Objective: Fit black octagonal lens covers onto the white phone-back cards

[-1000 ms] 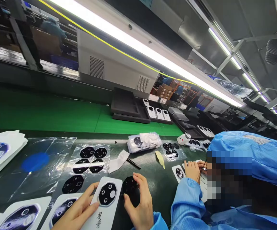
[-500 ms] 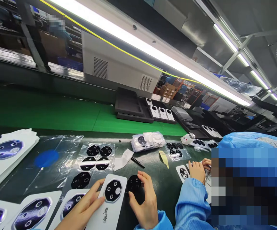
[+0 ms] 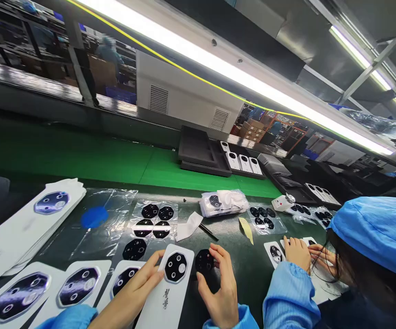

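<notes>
My left hand [image 3: 142,282] grips the edge of a white phone back panel [image 3: 158,306], which has a black octagonal camera plate [image 3: 175,267] with several ringed holes and dark lettering below. Just right of it, a loose black octagonal plate [image 3: 203,262] is held at its edge by my right hand [image 3: 222,288], thumb and fingers curved around it. Another black octagonal plate [image 3: 134,249] lies beyond my left hand. Several more plates [image 3: 150,211] rest on clear film. More white panels with octagonal plates, such as one panel [image 3: 77,285], lie to my left.
A stack of white panels [image 3: 23,233] stands at the left. Ahead are a wrapped bundle [image 3: 223,202], a black pen-like stick [image 3: 209,232] and a yellow paper [image 3: 246,230]. Black trays [image 3: 203,148] stand on the green surface. A co-worker's sleeve [image 3: 289,297] is close at right.
The head view has turned left, so everything sits further right in the picture. Both hands keep hold of the panel and the black plate, with little other movement.
</notes>
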`<state>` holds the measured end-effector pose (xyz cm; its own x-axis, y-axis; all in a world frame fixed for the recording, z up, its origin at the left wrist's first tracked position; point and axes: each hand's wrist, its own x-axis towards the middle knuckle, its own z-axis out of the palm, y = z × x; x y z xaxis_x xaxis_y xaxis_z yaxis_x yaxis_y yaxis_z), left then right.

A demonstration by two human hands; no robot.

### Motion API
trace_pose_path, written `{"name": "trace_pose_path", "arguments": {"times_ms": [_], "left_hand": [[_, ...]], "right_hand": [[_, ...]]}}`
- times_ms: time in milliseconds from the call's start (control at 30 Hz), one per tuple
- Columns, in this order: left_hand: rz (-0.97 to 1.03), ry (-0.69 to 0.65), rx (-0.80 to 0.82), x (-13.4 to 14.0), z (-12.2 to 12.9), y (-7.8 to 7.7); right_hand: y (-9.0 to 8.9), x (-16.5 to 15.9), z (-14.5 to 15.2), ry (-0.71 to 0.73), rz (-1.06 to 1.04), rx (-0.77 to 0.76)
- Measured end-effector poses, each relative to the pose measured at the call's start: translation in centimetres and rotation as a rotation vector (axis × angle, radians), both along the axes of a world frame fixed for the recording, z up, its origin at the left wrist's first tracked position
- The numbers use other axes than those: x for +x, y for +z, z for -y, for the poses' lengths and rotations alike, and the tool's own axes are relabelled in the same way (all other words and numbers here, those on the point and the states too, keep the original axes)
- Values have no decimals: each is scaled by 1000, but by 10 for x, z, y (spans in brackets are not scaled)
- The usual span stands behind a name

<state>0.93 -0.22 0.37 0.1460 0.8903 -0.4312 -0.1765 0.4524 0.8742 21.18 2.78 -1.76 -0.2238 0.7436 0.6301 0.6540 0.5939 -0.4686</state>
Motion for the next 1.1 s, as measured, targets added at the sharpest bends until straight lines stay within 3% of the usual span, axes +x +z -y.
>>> {"name": "trace_pose_path", "arguments": {"times_ms": [233,400,733,933,1100], "left_hand": [[-57,82,26,2,2,3],[-49,51,96,-1,0,2],[-63,-80,106,-9,-5,-7],[-105,1,77,-6,-2,-5],[-91,-21,67,-5,-2,0]], "right_hand": [[30,-18,-9,307,50,-132],[32,-30,-18,391,134,-149],[24,-30,-23,444,155,-121],[21,-33,-23,437,143,-116],[21,-32,-23,430,145,-139]]}}
